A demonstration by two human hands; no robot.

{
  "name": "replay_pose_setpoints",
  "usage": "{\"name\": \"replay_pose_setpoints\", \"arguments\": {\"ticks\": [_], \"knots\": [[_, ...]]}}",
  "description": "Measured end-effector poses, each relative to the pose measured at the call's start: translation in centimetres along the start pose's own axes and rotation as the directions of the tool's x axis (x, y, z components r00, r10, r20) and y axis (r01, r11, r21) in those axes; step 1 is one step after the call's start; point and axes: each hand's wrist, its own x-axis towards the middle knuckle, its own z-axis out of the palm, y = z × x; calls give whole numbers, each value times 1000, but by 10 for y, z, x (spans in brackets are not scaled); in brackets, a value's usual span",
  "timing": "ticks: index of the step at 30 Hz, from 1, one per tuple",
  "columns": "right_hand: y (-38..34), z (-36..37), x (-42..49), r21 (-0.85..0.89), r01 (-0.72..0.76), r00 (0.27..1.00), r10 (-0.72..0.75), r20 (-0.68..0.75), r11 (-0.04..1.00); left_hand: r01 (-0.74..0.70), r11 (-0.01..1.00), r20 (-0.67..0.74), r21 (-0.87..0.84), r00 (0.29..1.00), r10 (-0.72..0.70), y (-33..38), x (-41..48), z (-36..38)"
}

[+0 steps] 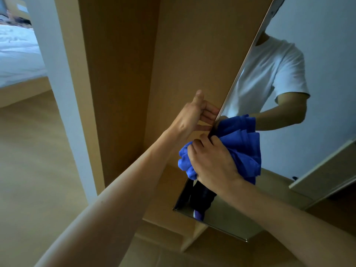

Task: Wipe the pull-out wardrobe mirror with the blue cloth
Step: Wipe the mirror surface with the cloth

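The tall pull-out mirror [316, 60] stands edge-on to the right of the wardrobe's wooden side panel, its glass facing right. My left hand [194, 114] grips the mirror's thin left edge, fingers curled behind it and thumb up. My right hand [212, 160] is bunched around the blue cloth [244, 149] and presses it against the glass close to that edge, about mid-height. The cloth's reflection shows just above it. Part of the cloth is hidden under my fingers.
The wooden wardrobe panel [119, 78] fills the centre. A white door frame [57, 74] stands to the left, with a bed [17, 51] beyond it. Light wood floor [34, 160] spreads at left. A person in a white T-shirt is reflected in the glass.
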Motion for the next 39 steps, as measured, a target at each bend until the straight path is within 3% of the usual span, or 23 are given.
{"name": "replay_pose_setpoints", "arguments": {"ticks": [17, 27, 39], "knots": [[-90, 86, -6, 94, 69, 986, -82, 143, 993, 136, 990, -43, -24, 990, -137, -95, -14, -9], [-119, 109, -6, 129, 27, 977, -53, 205, 991, 233, 972, -74, -28, 969, -235, -149, -20, -15], [-164, 155, -3, 101, 115, 933, -142, 329, 988, 272, 960, -112, -64, 954, -278, -197, -19, -19]]}}
